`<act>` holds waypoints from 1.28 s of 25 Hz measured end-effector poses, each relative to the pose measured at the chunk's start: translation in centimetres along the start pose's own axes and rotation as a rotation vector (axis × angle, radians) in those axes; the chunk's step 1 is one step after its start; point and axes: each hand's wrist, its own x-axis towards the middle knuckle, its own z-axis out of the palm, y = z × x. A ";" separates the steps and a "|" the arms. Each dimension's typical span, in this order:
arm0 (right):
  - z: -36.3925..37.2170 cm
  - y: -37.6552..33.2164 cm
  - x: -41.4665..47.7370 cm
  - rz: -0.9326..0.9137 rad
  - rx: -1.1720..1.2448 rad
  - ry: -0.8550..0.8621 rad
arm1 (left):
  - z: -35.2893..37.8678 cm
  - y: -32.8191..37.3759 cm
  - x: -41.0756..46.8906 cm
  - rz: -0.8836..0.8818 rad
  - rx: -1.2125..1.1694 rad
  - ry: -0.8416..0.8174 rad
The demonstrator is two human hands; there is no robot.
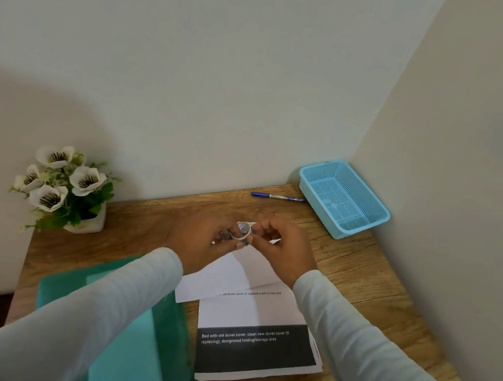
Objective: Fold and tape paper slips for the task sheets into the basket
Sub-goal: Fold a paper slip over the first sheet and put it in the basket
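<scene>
A small roll of clear tape point(242, 231) is held up between both hands above the desk. My left hand point(202, 238) grips the roll from the left. My right hand point(280, 248) pinches at the roll's right edge with thumb and fingertips. Under the hands lies a folded white paper slip point(228, 278) with a line of print. It overlaps a stack of task sheets point(254, 347) with a black band of white text. The blue mesh basket point(373, 210) stands in the far right corner, with nothing visible inside.
A blue pen point(277, 197) lies left of the basket near the back wall. A green plastic folder point(139, 338) lies open at the front left. A white pot of artificial flowers point(64, 189) stands at the desk's back left corner. Walls close in behind and on the right.
</scene>
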 end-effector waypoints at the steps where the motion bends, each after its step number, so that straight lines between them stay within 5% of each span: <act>1: 0.0 0.0 -0.1 0.001 -0.002 0.009 | 0.0 0.0 0.0 -0.004 -0.001 -0.001; 15: 0.1 0.3 0.0 -0.026 0.007 0.027 | -0.1 0.7 0.5 -0.017 0.020 -0.009; 23: -1.2 1.1 0.7 0.152 0.278 0.116 | 0.8 -2.0 1.5 -0.064 0.078 -0.032; 32: -1.6 1.6 0.7 0.245 0.281 0.098 | 0.6 -4.9 5.4 -0.093 0.277 -0.002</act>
